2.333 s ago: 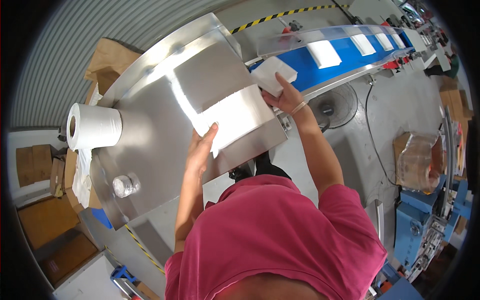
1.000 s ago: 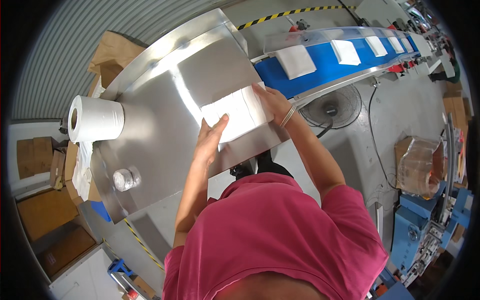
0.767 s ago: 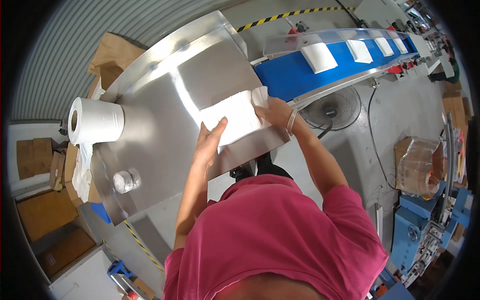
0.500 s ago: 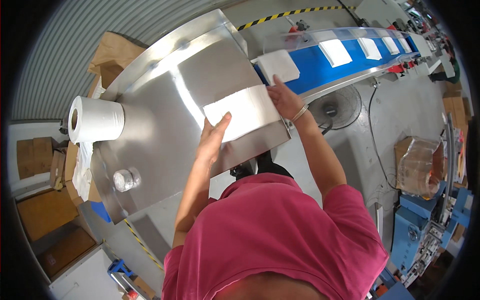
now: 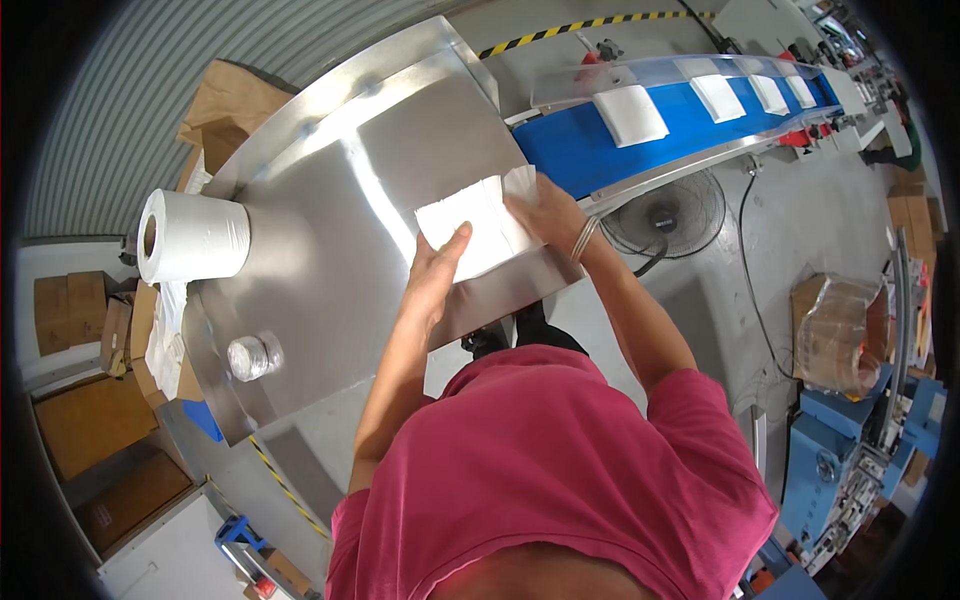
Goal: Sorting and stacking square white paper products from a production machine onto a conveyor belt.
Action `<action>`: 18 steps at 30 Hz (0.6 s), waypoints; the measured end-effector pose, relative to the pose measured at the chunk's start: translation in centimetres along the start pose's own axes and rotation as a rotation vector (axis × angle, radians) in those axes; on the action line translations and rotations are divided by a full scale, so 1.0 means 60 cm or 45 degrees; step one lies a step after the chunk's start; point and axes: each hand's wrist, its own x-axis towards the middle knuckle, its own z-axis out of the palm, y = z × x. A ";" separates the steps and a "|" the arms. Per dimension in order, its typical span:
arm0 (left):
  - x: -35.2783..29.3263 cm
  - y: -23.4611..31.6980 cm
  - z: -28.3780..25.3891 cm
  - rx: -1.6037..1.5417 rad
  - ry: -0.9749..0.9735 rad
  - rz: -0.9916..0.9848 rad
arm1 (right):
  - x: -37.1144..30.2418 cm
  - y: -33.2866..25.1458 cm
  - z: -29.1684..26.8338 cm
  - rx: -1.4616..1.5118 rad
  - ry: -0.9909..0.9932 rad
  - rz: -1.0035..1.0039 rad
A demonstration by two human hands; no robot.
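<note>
Stack's slid back from the belt! Left hand (image 5: pixel 437 272) lies flat on the white tissue stack (image 5: pixel 470 226), right hand (image 5: pixel 545 212) cups its edge; square corners on the worktop (image 5: pixel 330 200) first.

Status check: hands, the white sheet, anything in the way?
Left hand flat on white sheet; right hand gripping its conveyor-side edge. Sheet on steel table. Nothing blocking; paper roll well off.

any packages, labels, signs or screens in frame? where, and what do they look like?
Cardboard boxes: far left, brown, stacked.
Flattened carton: behind the steel table, brown.
Wrapped box: right floor, brown under clear film.
Hazard tape: floor beyond the conveyor, yellow and black stripes.
Screens or labels: none visible.
</note>
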 end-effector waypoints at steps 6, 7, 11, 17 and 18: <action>0.006 0.002 0.005 0.032 -0.044 0.033 | 0.045 0.101 -0.013 1.649 -0.029 0.690; 0.012 -0.003 0.004 0.033 -0.028 0.032 | 0.045 0.061 -0.036 1.987 0.082 0.850; 0.015 -0.003 0.014 -0.035 0.009 0.025 | 0.023 0.031 -0.003 1.618 -0.486 0.557; 0.002 0.018 0.041 -0.056 -0.003 0.016 | 0.002 -0.030 -0.001 1.036 -0.331 0.281; 0.005 0.015 0.039 -0.056 -0.003 0.019 | 0.008 -0.023 0.004 1.198 -0.345 0.423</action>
